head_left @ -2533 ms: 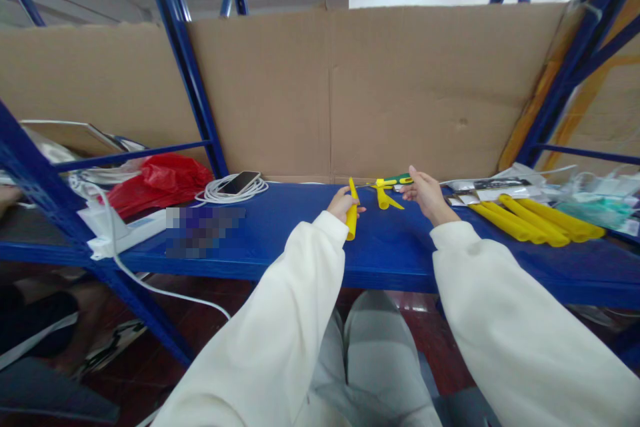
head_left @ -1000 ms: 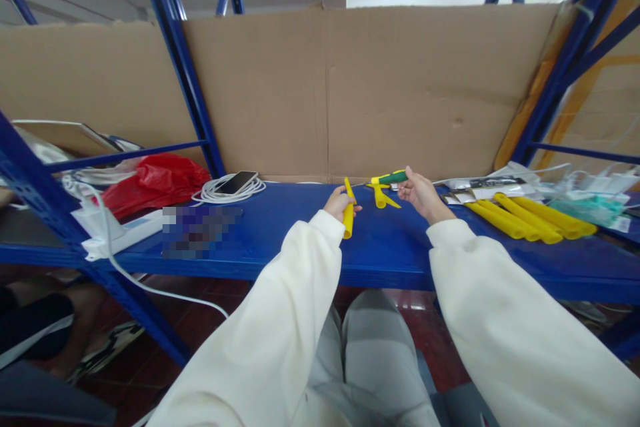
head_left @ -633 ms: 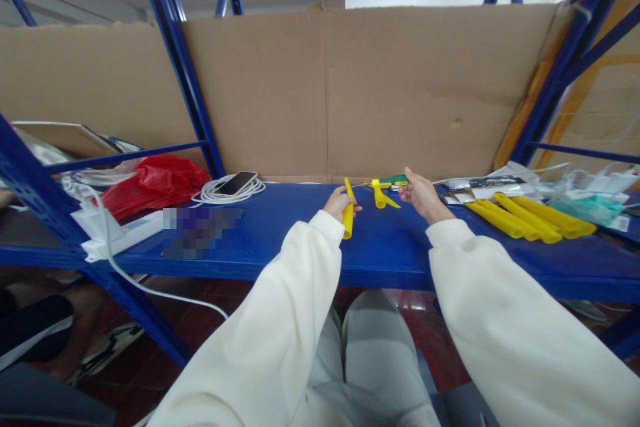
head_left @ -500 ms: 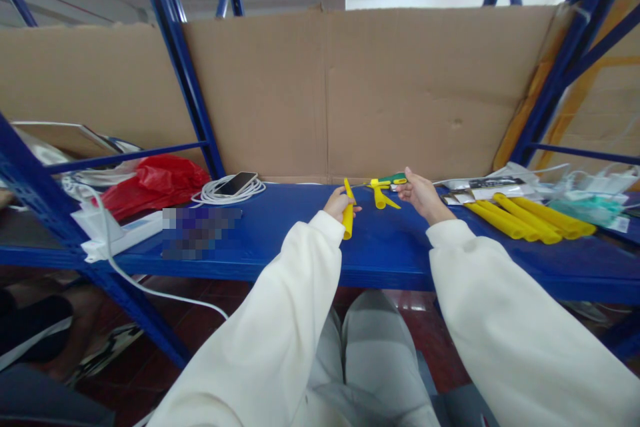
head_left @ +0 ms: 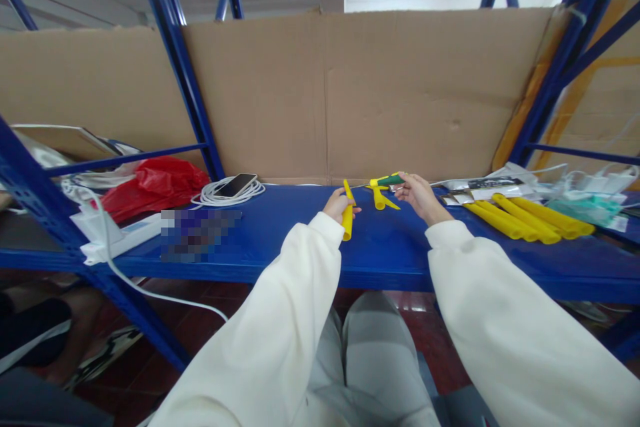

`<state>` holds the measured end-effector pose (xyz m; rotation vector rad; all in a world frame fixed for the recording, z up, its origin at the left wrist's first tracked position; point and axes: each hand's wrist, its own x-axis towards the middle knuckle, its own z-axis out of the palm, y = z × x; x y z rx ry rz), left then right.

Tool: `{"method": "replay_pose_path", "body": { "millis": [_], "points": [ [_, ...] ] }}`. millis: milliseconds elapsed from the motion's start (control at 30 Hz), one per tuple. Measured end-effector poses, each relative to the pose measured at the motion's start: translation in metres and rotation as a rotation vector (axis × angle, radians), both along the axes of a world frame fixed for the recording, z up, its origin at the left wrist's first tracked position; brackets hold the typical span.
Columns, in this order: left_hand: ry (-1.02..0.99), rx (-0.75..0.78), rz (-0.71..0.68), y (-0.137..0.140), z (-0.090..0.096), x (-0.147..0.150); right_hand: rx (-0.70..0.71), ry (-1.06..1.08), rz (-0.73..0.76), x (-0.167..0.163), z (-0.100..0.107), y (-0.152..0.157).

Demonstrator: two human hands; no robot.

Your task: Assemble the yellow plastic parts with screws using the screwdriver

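Note:
My left hand (head_left: 335, 204) is closed around a yellow tube-like piece (head_left: 347, 221), held nearly upright above the blue shelf top. In my right hand (head_left: 419, 196) the fingers grip the end of a screwdriver (head_left: 389, 180) with a green and yellow handle. Its thin shaft points left toward the yellow piece; whether the tip touches it I cannot tell. Below the screwdriver handle, between my hands, lies a yellow part (head_left: 379, 199) with a short tubular body and a pointed arm.
Several yellow tubes (head_left: 525, 219) lie at the right beside plastic packets (head_left: 493, 187). To the left are a phone (head_left: 237, 185) on a coiled white cable (head_left: 207, 196), a red plastic bag (head_left: 160, 183) and a white power strip (head_left: 133, 235). Cardboard (head_left: 400, 93) stands behind the blue shelf (head_left: 295, 240).
My right fingers have shifted slightly down and left on the screwdriver, and its handle looks turned, showing more green toward me. My left hand and the yellow piece stay almost still.

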<state>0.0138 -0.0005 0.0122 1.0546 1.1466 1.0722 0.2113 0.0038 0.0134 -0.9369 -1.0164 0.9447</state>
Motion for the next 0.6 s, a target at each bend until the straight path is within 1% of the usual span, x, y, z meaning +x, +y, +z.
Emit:
{"method": "replay_pose_path", "body": {
  "millis": [200, 300, 600],
  "points": [
    [-0.004, 0.002, -0.003, 0.0001, 0.0001, 0.0004, 0.019, -0.055, -0.058, -0.0004, -0.0002, -0.0014],
    [-0.003, 0.003, -0.01, 0.0, 0.0004, 0.0003, 0.011, -0.074, -0.064, -0.0015, 0.001, -0.0032],
    [-0.017, -0.006, 0.015, 0.0001, -0.0001, 0.0006, 0.02, -0.037, 0.049, -0.0013, 0.0043, -0.0067]
  ]
}}
